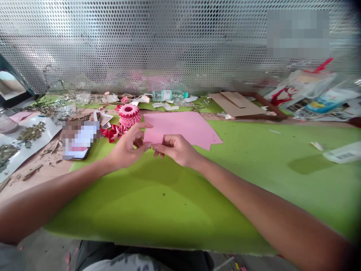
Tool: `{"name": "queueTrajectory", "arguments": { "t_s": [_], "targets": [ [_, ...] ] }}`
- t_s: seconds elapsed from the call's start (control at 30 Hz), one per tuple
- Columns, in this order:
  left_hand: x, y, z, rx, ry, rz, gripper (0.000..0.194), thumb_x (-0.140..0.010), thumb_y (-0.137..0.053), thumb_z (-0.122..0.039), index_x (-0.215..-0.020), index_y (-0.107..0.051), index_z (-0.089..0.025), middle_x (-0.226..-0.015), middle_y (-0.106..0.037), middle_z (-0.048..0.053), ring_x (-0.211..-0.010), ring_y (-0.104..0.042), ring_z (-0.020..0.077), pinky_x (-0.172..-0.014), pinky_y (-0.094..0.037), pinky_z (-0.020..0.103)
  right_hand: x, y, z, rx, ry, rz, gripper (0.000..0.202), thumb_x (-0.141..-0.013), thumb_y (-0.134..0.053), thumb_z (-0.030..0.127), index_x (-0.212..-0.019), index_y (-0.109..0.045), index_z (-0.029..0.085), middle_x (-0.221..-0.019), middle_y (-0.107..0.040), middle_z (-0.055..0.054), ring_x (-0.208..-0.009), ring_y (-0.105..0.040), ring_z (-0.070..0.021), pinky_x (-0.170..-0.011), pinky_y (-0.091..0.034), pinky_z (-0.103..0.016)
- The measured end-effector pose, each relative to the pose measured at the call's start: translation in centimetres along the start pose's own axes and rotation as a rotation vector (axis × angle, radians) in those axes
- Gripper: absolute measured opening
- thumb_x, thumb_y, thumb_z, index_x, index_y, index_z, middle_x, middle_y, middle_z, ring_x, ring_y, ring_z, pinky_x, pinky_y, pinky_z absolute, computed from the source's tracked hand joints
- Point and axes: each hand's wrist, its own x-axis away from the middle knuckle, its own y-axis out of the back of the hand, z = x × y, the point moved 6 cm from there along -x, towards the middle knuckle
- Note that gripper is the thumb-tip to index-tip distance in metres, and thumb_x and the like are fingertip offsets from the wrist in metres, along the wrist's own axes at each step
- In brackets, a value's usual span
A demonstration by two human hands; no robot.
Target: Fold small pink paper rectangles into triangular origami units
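A small piece of pink paper point(153, 137) is held up between my two hands over the green mat. My left hand point(130, 146) has its thumb at the paper's lower left corner, with the index finger curved above it. On the paper's right side, my right hand point(180, 149) pinches the lower edge between thumb and fingers. Larger pink paper sheets point(180, 126) lie flat just behind. To the left stands a pink and red ring-shaped stack of folded paper point(130, 116), with red folded paper pieces point(113, 132) at its foot.
A phone point(80, 140) lies left, near dried plant bits point(32, 131). Behind are a plastic bottle point(167, 95) and a perforated metal panel point(158, 45). Cardboard point(237, 105), plastic packets point(318, 99) and a white labelled packet point(345, 152) lie right on the green mat point(254, 162) or beyond it.
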Motion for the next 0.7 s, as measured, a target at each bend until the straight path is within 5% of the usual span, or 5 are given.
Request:
{"name": "queueTrajectory", "arguments": {
  "t_s": [0.3, 0.4, 0.57, 0.63, 0.7],
  "targets": [
    [-2.0, 4.9, 0.8, 0.155, 0.120, -0.124, 0.047, -0.084, -0.068, -0.028, -0.123, -0.044, -0.022, -0.082, -0.068, 0.001, -0.058, -0.057, 0.0112, -0.050, -0.042, 0.022, -0.5, 3.5, 0.5, -0.100, -0.005, -0.178, 0.031, -0.081, -0.072, 0.047, -0.083, -0.064, 0.017, -0.082, -0.070, -0.004, -0.063, -0.057, -0.0108, -0.055, -0.041, -0.024],
    [-1.4, 3.4, 0.5, 0.178, 0.138, -0.085, 0.043, -0.084, -0.069, -0.028, -0.119, -0.046, -0.021, -0.075, -0.065, -0.001, -0.059, -0.055, 0.0105, -0.052, -0.043, 0.021, -0.5, 1.9, 0.2, -0.114, -0.020, -0.043, 0.040, -0.080, -0.073, 0.052, -0.098, -0.064, 0.018, -0.094, -0.072, -0.005, -0.065, -0.061, -0.0116, -0.052, -0.041, -0.023],
    [-0.3, -0.5, 0.2, 0.180, 0.187, 0.076, 0.041, -0.087, -0.065, -0.028, -0.122, -0.044, -0.020, -0.072, -0.061, -0.002, -0.062, -0.057, 0.0118, -0.057, -0.047, 0.024, 0.0, 0.1, 0.8, 0.018, 0.055, -0.022, 0.036, -0.087, -0.066, 0.051, -0.078, -0.066, 0.015, -0.076, -0.071, -0.006, -0.064, -0.061, -0.0136, -0.061, -0.047, -0.027],
    [-0.9, 0.7, 0.1, 0.116, 0.173, 0.065, 0.042, -0.085, -0.065, -0.027, -0.122, -0.046, -0.020, -0.072, -0.061, -0.002, -0.063, -0.058, 0.0126, -0.059, -0.047, 0.025, 0.0, 0.7, 1.0, 0.041, 0.078, -0.067, 0.037, -0.087, -0.066, 0.051, -0.078, -0.067, 0.015, -0.074, -0.070, -0.006, -0.063, -0.060, -0.0139, -0.060, -0.047, -0.027],
    [-2.0, 4.4, 0.3, -0.023, 0.164, -0.030, 0.035, -0.085, -0.064, -0.027, -0.117, -0.053, -0.019, -0.079, -0.063, 0.001, -0.066, -0.059, 0.0130, -0.057, -0.045, 0.023, -0.2, 1.9, 1.0, 0.044, 0.095, -0.136, 0.038, -0.085, -0.068, 0.052, -0.075, -0.067, 0.015, -0.072, -0.069, -0.006, -0.062, -0.059, -0.0135, -0.060, -0.046, -0.027]
  ]
}}
